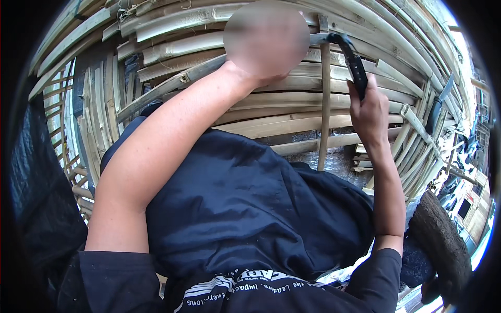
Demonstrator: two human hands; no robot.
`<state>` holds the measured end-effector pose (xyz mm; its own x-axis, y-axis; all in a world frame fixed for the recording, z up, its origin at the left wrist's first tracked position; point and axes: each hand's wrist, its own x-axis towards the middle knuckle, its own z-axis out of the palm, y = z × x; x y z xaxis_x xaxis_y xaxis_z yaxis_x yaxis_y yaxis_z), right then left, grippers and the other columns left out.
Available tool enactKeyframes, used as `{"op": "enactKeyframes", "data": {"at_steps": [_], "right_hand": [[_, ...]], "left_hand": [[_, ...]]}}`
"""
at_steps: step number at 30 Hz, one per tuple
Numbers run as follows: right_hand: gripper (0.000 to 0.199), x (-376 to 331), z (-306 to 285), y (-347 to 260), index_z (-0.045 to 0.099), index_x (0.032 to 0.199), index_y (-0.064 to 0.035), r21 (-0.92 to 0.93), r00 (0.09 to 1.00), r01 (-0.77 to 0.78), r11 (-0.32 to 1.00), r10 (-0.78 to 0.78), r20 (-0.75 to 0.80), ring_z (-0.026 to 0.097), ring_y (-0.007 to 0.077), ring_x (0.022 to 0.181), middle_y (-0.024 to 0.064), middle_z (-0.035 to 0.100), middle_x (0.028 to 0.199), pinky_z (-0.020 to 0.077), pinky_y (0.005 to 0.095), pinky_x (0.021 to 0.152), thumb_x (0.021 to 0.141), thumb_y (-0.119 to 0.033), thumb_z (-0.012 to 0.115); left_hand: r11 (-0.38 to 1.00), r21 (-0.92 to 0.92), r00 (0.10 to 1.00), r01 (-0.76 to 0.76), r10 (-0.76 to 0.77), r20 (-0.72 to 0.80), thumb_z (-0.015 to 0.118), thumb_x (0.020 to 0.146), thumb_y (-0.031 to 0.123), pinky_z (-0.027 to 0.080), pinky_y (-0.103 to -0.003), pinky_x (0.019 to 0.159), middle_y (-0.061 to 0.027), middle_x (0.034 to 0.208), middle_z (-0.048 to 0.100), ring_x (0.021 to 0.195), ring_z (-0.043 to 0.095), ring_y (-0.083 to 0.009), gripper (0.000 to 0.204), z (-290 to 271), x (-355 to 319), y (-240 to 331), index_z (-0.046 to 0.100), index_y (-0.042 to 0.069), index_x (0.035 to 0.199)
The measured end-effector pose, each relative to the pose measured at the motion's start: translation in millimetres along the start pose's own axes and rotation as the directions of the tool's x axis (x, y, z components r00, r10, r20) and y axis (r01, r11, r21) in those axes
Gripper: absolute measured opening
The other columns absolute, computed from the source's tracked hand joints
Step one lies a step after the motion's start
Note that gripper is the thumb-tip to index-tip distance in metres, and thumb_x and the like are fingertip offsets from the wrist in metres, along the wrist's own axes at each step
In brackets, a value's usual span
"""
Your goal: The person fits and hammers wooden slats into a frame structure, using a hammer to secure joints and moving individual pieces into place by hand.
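Observation:
My right hand (pixel 369 112) is closed around the handle of a black tool (pixel 350 60), a curved bar with a row of small light marks. Its bent upper end meets a narrow greyish strip beside my left hand; the exact kind of tool is not clear. My left hand (pixel 267 41) reaches forward over split bamboo slats (pixel 292 83), and a blurred patch hides its fingers. A long bamboo strip (pixel 172 86) runs from the left to beneath that hand. Crossing the slats between both hands is a thin upright stick (pixel 324 104).
Dark cloth (pixel 224 182) covers my lap. More bamboo strips (pixel 96 99) stand at the left, near a dark sheet (pixel 39 182). A knife with a dark handle (pixel 434 115) rests among slats at the right. A rough log (pixel 438 240) lies beside my right elbow.

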<state>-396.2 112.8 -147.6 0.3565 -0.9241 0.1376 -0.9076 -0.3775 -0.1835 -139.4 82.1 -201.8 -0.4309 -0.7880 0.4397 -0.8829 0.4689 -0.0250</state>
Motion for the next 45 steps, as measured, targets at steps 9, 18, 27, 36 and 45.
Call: {"op": "enactKeyframes", "data": {"at_steps": [9, 18, 27, 36, 45], "right_hand": [[0.027, -3.6, -3.4, -1.8, 0.057, 0.104, -0.0004, 0.201, 0.983, -0.085, 0.976, 0.114, -0.141, 0.057, 0.0132, 0.054, 0.0126, 0.062, 0.068, 0.0451, 0.0302, 0.051, 0.101, -0.026, 0.065], [0.024, -3.9, -18.9, -3.8, 0.056, 0.097, -0.0015, 0.326, 0.896, 0.052, 0.944, 0.1, -0.433, 0.061, 0.0271, 0.054, 0.0113, 0.058, 0.06, 0.0437, 0.0371, 0.05, 0.101, -0.024, 0.064], [0.024, 0.0, 8.4, 7.6, 0.057, 0.1, 0.0014, 0.429, 0.894, 0.118, 0.895, 0.093, -0.438, 0.064, 0.0234, 0.056, 0.0148, 0.067, 0.074, 0.0457, 0.0361, 0.049, 0.101, -0.022, 0.063], [0.023, -1.4, 1.9, -1.1, 0.056, 0.103, -0.0013, 0.179, 0.95, 0.056, 0.982, 0.003, -0.313, 0.064, 0.0425, 0.06, 0.0224, 0.061, 0.068, 0.0465, 0.0438, 0.051, 0.097, -0.02, 0.069], [0.018, 12.3, 2.1, 2.7, 0.057, 0.101, -0.0024, -0.012, 0.996, -0.074, 0.997, 0.074, -0.054, 0.065, 0.0303, 0.054, 0.0164, 0.064, 0.069, 0.0506, 0.0374, 0.056, 0.098, -0.016, 0.068]], "left_hand": [[0.999, 0.027, 0.999, 0.027, -0.027, -0.02, 0.062, 0.09, 0.043, 0.041, -0.043, 0.085, -0.0152, 0.113, 0.056, 0.104, 0.051, -0.0271, 0.07, 2.3, -3.0, -7.8, 0.053, -0.007, 0.138], [0.998, 0.069, 0.998, -0.002, 0.006, -0.055, 0.063, 0.089, 0.043, 0.042, -0.044, 0.083, -0.0157, 0.116, 0.056, 0.104, 0.053, -0.0269, 0.072, 2.2, 1.9, -4.1, 0.053, -0.007, 0.138], [0.995, 0.1, 0.999, 0.009, -0.006, -0.036, 0.063, 0.089, 0.046, 0.04, -0.044, 0.084, -0.0154, 0.118, 0.054, 0.105, 0.052, -0.0265, 0.078, 2.3, 2.4, 1.2, 0.047, -0.006, 0.144], [0.998, 0.061, 0.999, 0.011, -0.008, -0.054, 0.064, 0.088, 0.049, 0.039, -0.044, 0.085, -0.0142, 0.119, 0.055, 0.105, 0.051, -0.0258, 0.081, 1.0, 3.9, 0.9, 0.045, -0.005, 0.146], [0.998, 0.055, 0.999, -0.008, 0.01, -0.037, 0.068, 0.085, 0.05, 0.039, -0.044, 0.083, -0.0118, 0.115, 0.056, 0.105, 0.053, -0.0241, 0.082, 2.9, 3.9, 2.4, 0.047, -0.002, 0.145]]}}
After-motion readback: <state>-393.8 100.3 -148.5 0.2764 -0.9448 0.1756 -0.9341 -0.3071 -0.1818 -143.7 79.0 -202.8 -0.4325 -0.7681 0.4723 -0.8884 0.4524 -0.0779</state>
